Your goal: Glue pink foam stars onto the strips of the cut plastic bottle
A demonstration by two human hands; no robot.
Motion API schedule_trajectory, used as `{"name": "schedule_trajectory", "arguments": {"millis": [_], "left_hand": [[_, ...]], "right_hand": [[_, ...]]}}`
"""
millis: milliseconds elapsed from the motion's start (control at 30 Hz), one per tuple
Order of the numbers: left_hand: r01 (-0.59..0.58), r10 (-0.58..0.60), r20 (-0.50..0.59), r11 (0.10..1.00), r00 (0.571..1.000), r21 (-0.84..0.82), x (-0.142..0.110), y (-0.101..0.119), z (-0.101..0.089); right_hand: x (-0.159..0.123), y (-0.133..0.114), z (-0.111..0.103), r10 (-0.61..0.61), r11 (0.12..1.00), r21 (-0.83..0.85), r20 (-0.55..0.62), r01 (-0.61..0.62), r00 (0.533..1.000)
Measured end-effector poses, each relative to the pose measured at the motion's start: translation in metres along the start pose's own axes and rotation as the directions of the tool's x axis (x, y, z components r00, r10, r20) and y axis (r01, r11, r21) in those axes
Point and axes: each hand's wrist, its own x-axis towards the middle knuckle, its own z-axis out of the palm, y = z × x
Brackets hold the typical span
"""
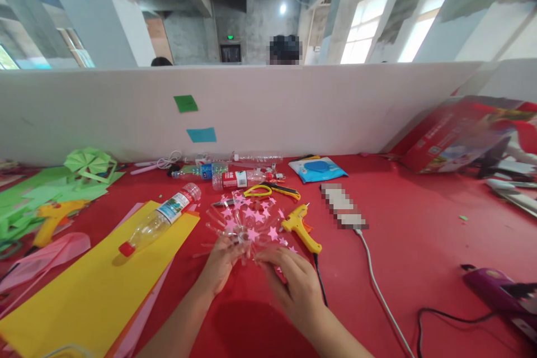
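A clear plastic bottle cut into fanned-out strips, with pink paper stars on them, is in front of me above the red table. My left hand is closed on its near side, thumb and fingers around the centre. My right hand has its fingertips pinched together at the right near edge of the strips. What lies between those fingertips is too small to make out. Just right of the strips lies a yellow glue gun, its black cord running toward me. Behind the strips are yellow-handled scissors and a yellow-black utility knife.
Plastic bottles lie at the back; another bottle rests on yellow paper. Green paper and a second glue gun are left. Rightward are a wipes pack, a cabled phone, a purple power strip and a red bag.
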Motion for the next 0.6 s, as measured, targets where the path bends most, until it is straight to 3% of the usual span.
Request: {"name": "schedule_trajectory", "arguments": {"millis": [167,600], "left_hand": [[-0.008,0.008,0.026,1.0,1.0,0.002,-0.002,0.001,0.002],[-0.009,0.01,0.035,1.0,0.999,-0.017,0.002,-0.007,-0.009]], "right_hand": [[0.001,-0.002,-0.002,-0.032,0.999,0.015,0.058,0.031,0.998],[-0.005,0.003,0.002,-0.054,0.998,-0.039,0.023,0.055,0.998]]}}
